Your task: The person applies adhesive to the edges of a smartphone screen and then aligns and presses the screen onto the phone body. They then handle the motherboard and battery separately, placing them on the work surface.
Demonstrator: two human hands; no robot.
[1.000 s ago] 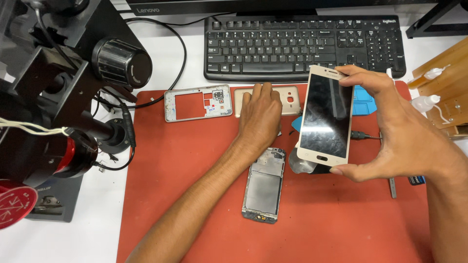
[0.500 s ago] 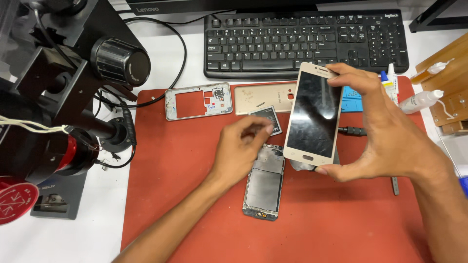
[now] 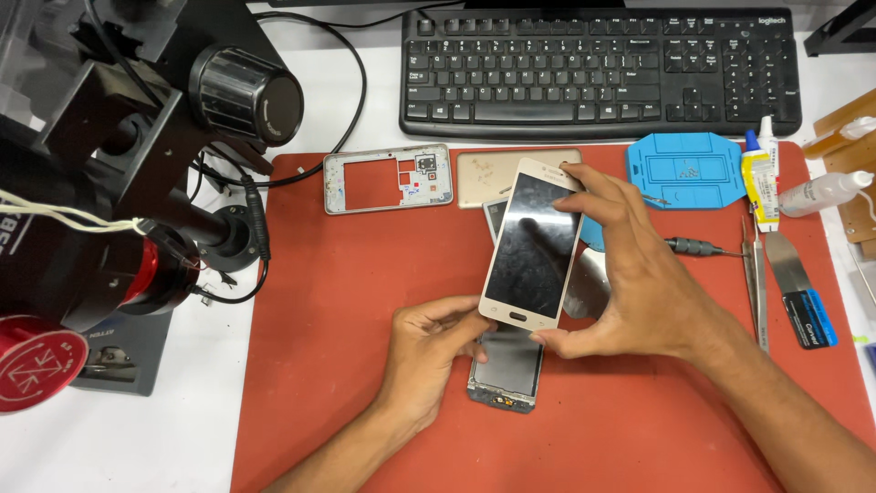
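My right hand [image 3: 639,283] holds a white-and-gold phone screen assembly [image 3: 532,245] by its top and bottom ends, glass up, tilted over the red mat [image 3: 338,383]. My left hand [image 3: 429,351] rests on the mat just under the screen's lower edge, its fingers touching a bare phone chassis [image 3: 506,370] that lies flat and is partly hidden by the screen. A grey middle frame [image 3: 388,178] and a gold back cover [image 3: 484,173] lie at the mat's far edge.
A black keyboard [image 3: 598,73] sits behind the mat. A microscope stand with cables [image 3: 137,183] fills the left side. A blue screw tray [image 3: 684,169], glue tube [image 3: 757,178], screwdriver [image 3: 698,246], tweezers and spudgers [image 3: 794,283] lie at the right.
My left hand has drawn back from the far parts toward me onto the chassis. My right hand has lowered the screen assembly down and left, over the chassis.
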